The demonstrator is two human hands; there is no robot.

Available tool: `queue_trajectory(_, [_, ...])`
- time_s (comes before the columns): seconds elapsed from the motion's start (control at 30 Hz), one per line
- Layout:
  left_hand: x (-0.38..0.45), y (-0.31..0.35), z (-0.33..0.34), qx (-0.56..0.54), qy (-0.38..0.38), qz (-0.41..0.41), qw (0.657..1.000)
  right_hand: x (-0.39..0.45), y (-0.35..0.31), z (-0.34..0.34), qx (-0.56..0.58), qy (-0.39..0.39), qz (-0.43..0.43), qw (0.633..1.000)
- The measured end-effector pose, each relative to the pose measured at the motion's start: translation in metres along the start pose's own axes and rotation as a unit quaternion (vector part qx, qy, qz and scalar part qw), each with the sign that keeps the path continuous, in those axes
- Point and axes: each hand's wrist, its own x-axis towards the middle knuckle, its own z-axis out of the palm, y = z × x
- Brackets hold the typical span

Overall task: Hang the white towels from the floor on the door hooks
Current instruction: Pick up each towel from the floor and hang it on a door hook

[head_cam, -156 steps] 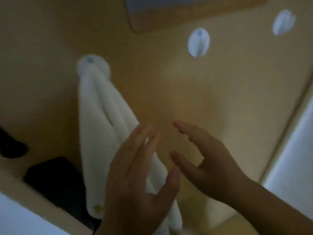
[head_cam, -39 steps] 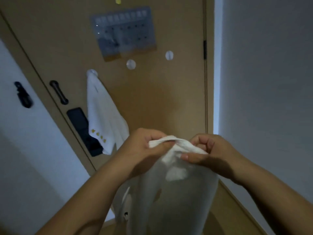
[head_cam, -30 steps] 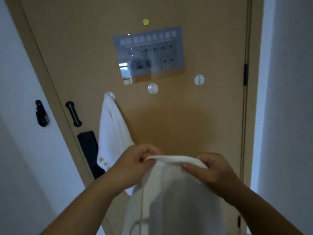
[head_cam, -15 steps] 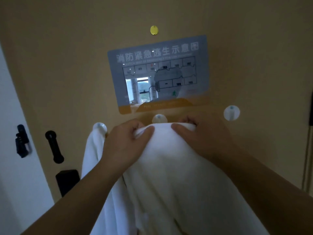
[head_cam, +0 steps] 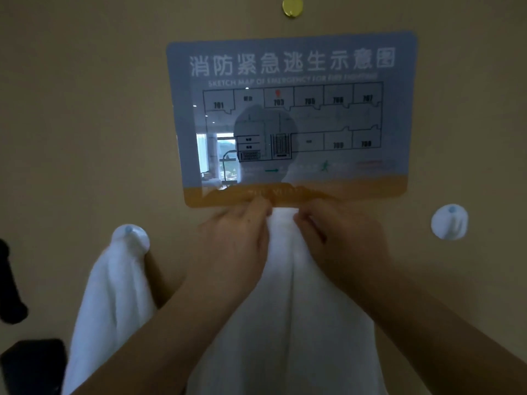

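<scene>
I face a tan door [head_cam: 85, 124] up close. My left hand [head_cam: 236, 246] and my right hand [head_cam: 339, 243] both grip the top edge of a white towel [head_cam: 288, 323] and hold it against the door where the middle hook was; that hook is hidden behind the towel and my hands. Another white towel [head_cam: 111, 303] hangs from the left hook [head_cam: 131, 235]. At the right, a white round hook [head_cam: 449, 221] is bare.
A blue and orange fire-escape map sign [head_cam: 291, 118] is fixed to the door just above my hands, with a small yellow disc [head_cam: 292, 6] above it. A black door handle [head_cam: 10, 283] and a black lock plate [head_cam: 31, 363] sit at the left edge.
Five seconds ago my hands were bare beside the first hung towel. Since then they have picked up a second towel, raised it and pressed its top edge to the middle hook; the view moved closer.
</scene>
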Motion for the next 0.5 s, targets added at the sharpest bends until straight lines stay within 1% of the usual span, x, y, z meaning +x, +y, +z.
queue_trajectory(0.07, [-0.005, -0.001, 0.010, -0.005, -0.006, 0.015, 1.000, -0.011, 0.006, 0.010, 0.009, 0.015, -0.026, 0.999])
queue_trajectory(0.13, [-0.007, -0.002, 0.016, -0.021, 0.001, 0.007, 1.000, -0.018, 0.007, 0.015, 0.028, 0.033, -0.045, 0.998])
queue_trajectory(0.17, [-0.010, -0.002, 0.017, -0.034, 0.003, 0.002, 0.999, -0.021, 0.007, 0.017, 0.038, 0.028, -0.050, 0.998])
queue_trajectory(0.23, [-0.017, 0.001, 0.017, -0.084, -0.009, -0.020, 0.996, -0.027, 0.005, 0.021, 0.075, -0.006, -0.019, 0.997])
queue_trajectory(0.37, [-0.031, 0.013, 0.018, -0.188, -0.064, -0.137, 0.970, -0.044, -0.006, 0.020, 0.165, -0.039, 0.053, 0.984])
queue_trajectory(0.43, [-0.033, 0.018, 0.017, -0.199, -0.066, -0.142, 0.967, -0.049, -0.012, 0.014, 0.210, -0.026, 0.082, 0.974])
queue_trajectory(0.5, [-0.034, 0.023, 0.016, -0.141, -0.052, -0.103, 0.983, -0.049, -0.016, 0.009, 0.221, -0.024, 0.081, 0.972])
